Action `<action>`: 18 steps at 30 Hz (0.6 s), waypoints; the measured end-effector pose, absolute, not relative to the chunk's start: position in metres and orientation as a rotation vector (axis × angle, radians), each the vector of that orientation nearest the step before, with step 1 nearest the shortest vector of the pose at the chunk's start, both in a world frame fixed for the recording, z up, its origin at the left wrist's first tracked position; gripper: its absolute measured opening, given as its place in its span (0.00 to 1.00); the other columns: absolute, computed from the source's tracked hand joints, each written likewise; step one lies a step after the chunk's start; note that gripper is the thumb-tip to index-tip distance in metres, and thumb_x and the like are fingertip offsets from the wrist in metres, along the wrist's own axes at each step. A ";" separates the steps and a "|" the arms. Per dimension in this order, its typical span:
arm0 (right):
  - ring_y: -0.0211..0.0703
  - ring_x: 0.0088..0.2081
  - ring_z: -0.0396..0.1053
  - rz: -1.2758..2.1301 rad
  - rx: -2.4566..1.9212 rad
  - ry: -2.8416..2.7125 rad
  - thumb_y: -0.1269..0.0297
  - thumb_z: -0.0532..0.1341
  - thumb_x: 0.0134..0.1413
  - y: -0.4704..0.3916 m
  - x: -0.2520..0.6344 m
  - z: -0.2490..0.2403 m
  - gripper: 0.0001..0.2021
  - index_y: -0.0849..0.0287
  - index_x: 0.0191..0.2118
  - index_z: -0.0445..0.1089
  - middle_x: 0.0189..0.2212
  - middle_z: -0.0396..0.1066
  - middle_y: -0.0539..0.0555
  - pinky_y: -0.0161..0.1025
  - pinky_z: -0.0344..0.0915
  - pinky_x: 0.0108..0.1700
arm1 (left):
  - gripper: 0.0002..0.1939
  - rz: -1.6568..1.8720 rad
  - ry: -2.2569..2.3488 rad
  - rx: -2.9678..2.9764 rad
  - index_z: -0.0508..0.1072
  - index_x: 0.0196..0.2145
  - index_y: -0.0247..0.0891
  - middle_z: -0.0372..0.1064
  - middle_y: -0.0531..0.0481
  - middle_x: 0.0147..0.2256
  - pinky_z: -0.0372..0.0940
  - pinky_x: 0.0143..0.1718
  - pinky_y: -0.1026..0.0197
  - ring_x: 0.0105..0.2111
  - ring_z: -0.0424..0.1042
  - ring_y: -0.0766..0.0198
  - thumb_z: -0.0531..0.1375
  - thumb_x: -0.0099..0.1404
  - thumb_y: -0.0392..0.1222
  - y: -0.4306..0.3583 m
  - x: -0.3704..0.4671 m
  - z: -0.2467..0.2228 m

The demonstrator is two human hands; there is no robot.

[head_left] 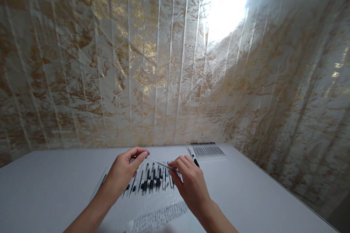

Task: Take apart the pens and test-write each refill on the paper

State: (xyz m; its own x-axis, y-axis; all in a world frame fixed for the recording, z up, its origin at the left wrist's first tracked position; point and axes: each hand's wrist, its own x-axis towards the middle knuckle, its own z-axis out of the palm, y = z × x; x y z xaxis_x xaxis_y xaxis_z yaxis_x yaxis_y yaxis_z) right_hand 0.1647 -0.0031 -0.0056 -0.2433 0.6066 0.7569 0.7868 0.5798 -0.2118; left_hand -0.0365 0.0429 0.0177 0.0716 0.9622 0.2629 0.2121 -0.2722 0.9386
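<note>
A thin, pale, pen-like stick [158, 162] is held between my two hands, above the table. My left hand [128, 164] pinches its far left end with thumb and forefinger. Closer to its other end, my right hand [188, 174] grips it, fingers curled over the darker part. Whether it is one piece or two joined parts is too small to tell. Below the hands lie several pen parts [151, 182], dark and clear, lined up side by side. Both hands hide some of the row.
A flat set of dark, thin sticks [208, 151] lies at the table's back right, with a black pen-like item [194, 159] beside it. Near the front is a sheet with dark marks [161, 218]. A gold-patterned curtain [123, 62] stands behind the white table [246, 196].
</note>
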 end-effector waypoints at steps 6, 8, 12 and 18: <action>0.45 0.34 0.66 -0.221 -1.127 -1.950 0.72 0.58 0.59 -0.003 0.163 -0.009 0.05 0.57 0.33 0.68 0.30 0.72 0.53 0.37 0.60 0.35 | 0.25 1.290 1.125 1.502 0.74 0.33 0.35 0.51 0.62 0.15 0.46 0.18 0.69 0.16 0.48 0.72 0.63 0.50 0.62 0.043 -0.033 0.015; 0.45 0.34 0.66 -0.176 -1.130 -1.943 0.71 0.57 0.60 -0.002 0.163 -0.010 0.05 0.58 0.34 0.69 0.30 0.72 0.54 0.38 0.61 0.36 | 0.26 1.304 1.091 1.465 0.74 0.35 0.34 0.51 0.63 0.16 0.46 0.18 0.69 0.17 0.48 0.72 0.64 0.50 0.62 0.043 -0.032 0.014; 0.43 0.31 0.67 0.087 -1.152 -1.894 0.69 0.56 0.61 0.000 0.162 -0.013 0.07 0.59 0.35 0.72 0.28 0.73 0.53 0.36 0.61 0.34 | 0.26 1.333 1.013 1.406 0.72 0.37 0.34 0.48 0.64 0.16 0.45 0.18 0.70 0.17 0.47 0.73 0.64 0.51 0.60 0.042 -0.030 0.012; 0.39 0.24 0.65 0.484 -1.124 -1.788 0.62 0.54 0.61 0.002 0.160 -0.016 0.13 0.60 0.34 0.74 0.23 0.72 0.51 0.33 0.58 0.28 | 0.23 1.346 0.894 1.319 0.68 0.30 0.36 0.52 0.64 0.18 0.45 0.16 0.71 0.16 0.46 0.75 0.65 0.52 0.61 0.044 -0.026 0.008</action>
